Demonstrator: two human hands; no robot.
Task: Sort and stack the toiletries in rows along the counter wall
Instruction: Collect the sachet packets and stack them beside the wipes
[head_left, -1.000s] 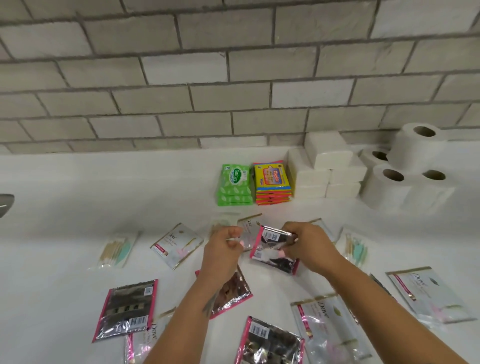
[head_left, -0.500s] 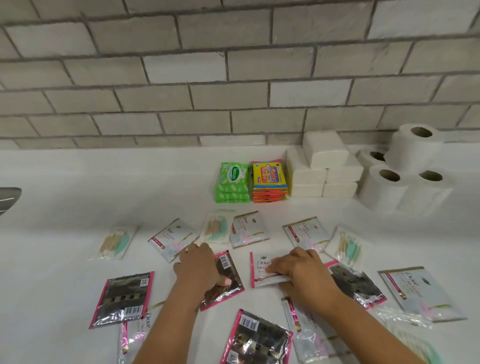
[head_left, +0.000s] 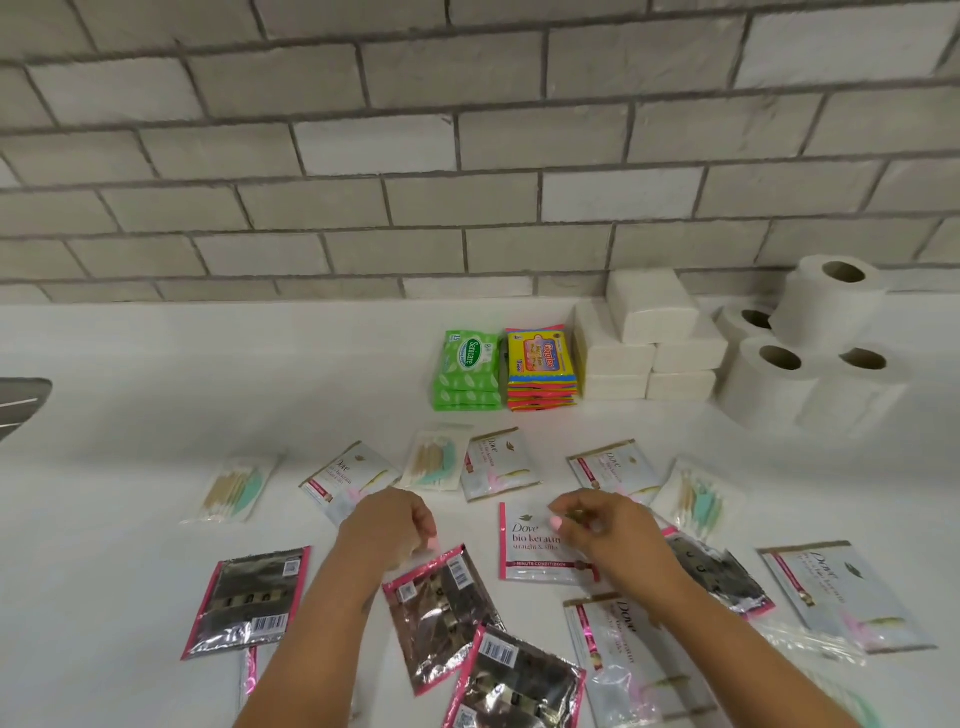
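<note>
Sachets still loose, both hands now low on the bench

Sachets lie scattered across the bench (head_left: 130, 364), none yet along the wall. A second ago you held a foil-backed sachet up in both hands; now your left hand (head_left: 387, 527) pinches the top edge of a foil sachet (head_left: 441, 608) lying flat, and your right hand (head_left: 597, 530), fingers curled, rests on the face-up Dove sachet (head_left: 524, 545); whether it grips, I cannot tell. Swab packs (head_left: 234, 488) lie mixed among them. Green wipes (head_left: 467, 371), yellow wipes (head_left: 540, 369), tissue packs (head_left: 649, 332) and toilet rolls (head_left: 810, 358) already stand at the wall.
</note>
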